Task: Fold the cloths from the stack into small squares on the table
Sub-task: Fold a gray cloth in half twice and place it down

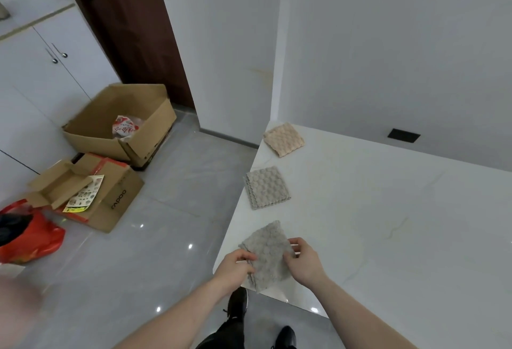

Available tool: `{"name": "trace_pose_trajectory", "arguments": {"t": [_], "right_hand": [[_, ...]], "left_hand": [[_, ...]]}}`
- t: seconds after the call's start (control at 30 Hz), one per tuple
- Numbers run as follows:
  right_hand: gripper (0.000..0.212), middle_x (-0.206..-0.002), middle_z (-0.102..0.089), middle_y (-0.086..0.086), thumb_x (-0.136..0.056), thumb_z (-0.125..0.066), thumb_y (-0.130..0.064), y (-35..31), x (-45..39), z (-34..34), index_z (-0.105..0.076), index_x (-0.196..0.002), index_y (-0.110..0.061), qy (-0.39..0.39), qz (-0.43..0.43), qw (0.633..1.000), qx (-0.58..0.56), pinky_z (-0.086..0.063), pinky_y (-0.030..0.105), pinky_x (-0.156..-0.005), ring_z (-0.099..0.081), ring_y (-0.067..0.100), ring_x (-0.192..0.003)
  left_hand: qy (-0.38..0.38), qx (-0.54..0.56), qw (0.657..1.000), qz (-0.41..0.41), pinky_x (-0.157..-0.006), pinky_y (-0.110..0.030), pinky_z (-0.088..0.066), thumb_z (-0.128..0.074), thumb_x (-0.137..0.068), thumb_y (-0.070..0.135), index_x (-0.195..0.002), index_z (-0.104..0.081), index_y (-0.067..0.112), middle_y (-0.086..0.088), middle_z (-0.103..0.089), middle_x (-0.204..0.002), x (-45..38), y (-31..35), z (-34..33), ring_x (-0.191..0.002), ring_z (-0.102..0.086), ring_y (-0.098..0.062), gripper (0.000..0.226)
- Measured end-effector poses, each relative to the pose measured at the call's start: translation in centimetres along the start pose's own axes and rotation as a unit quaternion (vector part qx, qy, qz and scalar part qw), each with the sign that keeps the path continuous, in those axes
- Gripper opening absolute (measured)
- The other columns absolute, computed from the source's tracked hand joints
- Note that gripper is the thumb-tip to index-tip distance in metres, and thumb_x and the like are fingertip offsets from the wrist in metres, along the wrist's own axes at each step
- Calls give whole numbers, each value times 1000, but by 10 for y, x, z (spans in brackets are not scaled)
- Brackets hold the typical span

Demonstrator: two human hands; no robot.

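Note:
A grey bubble-textured cloth [267,253], folded small, lies at the near left corner of the white marble table [388,224]. My left hand [235,268] pinches its left edge, and my right hand [303,261] pinches its right edge. Farther along the table's left edge sits a second grey cloth [266,187], folded into a square. Beyond it, near the wall, a folded peach cloth [283,139] rests in the far left corner.
A black socket [403,135] sits where the table meets the wall. On the tiled floor to the left are an open cardboard box [119,124], flattened boxes [91,193] and a red plastic bag [30,235]. My black shoes [238,301] stand below the table's corner.

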State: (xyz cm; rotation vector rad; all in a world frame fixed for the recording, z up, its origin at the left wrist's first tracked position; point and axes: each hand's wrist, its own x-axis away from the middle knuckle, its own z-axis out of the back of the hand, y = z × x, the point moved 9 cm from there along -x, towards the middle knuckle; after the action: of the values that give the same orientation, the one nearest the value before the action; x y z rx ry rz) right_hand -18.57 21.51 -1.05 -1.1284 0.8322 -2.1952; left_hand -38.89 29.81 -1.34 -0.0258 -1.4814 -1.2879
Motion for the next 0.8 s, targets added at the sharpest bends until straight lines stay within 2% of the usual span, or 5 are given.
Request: {"name": "trace_pose_trajectory", "arguments": {"t": [0.13,0.23,0.33,0.57,0.8], "right_hand": [[21,-107,-67,-5,-93,-58,-20,2,-17,-28,-60,-112,-29,0,-26,1000,14,-57,26,-71,-67,8,-86],[43,-130,-60,-4,-93,-61,-26,12,-24,-41,-55,-135,-23,9,-52,998,37,-53,30,-92,-64,17,-113],[54,-140,-55,-1,-92,-63,-25,25,-20,-47,-50,-144,-18,35,-73,996,40,-47,33,-105,-56,20,-126],[52,-143,-52,2,-95,-61,-26,39,-14,-45,-47,-144,-19,65,-104,991,51,-46,31,-101,-56,21,-124],[62,-146,-50,9,-92,-58,-21,30,-34,-55,-40,-151,-18,39,-109,990,75,-46,33,-101,-55,26,-124]], "left_hand": [[-19,-32,999,6,-76,-13,-44,-67,-84,-1,-112,-69,10,2,-62,-118,-37,-11,16,-110,-57,-15,30],[-23,-65,997,22,-62,-7,-40,-67,-85,-4,-113,-65,1,-9,-62,-115,-53,-21,32,-99,-54,-14,29],[0,-84,996,41,-63,-17,-38,-65,-86,1,-109,-62,7,-9,-62,-117,-65,-30,54,-98,-55,-15,25],[-33,-107,991,79,-86,-27,-43,-65,-91,18,-133,-43,16,-2,-51,-129,-80,-49,59,-112,-54,-18,48],[-70,-96,985,123,-70,-21,-44,-63,-93,23,-148,-29,14,-1,-54,-120,-80,-55,37,-95,-55,-11,65]]}}
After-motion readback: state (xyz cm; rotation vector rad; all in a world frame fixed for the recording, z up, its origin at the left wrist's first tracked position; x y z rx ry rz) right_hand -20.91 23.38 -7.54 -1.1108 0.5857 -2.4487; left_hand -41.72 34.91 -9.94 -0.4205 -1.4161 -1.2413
